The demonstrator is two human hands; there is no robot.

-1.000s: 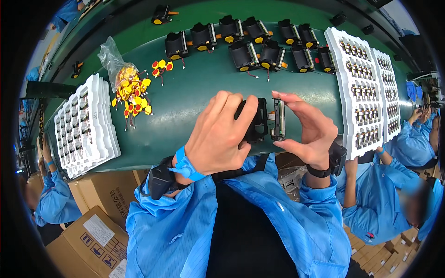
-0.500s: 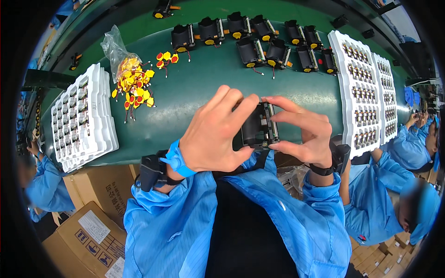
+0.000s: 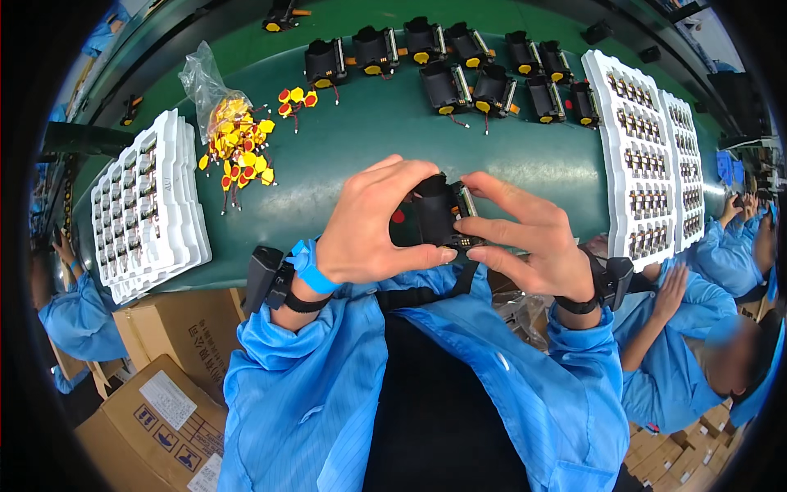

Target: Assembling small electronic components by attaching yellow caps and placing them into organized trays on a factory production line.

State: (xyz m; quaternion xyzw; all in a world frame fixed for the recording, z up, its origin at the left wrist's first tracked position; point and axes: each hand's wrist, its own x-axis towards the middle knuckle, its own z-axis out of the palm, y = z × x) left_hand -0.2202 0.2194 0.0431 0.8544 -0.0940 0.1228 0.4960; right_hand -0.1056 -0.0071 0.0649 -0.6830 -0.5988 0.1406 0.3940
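Green counter (image 3: 361, 156) spans the view, curved by the lens. White compartment trays (image 3: 146, 205) stacked at its left edge, two more white trays (image 3: 638, 156) at its right edge, filled with small parts. Cardboard boxes (image 3: 164, 394) sit below the near edge, left side. Row of black modules (image 3: 459, 61) with yellow bits lines the far edge. Clear bag of yellow and red discs (image 3: 229, 139) with thin wires lies far-left, some discs spilled beside it. Left hand (image 3: 365, 230) and right hand (image 3: 525, 238) meet over the near edge, centre, both in blue sleeves with wrist straps. Fingers of both hands clamped on one small black module (image 3: 443, 215), held above the counter, not touching it; left thumb under it, right fingers on its right side. Another person in blue sits at the lower right.
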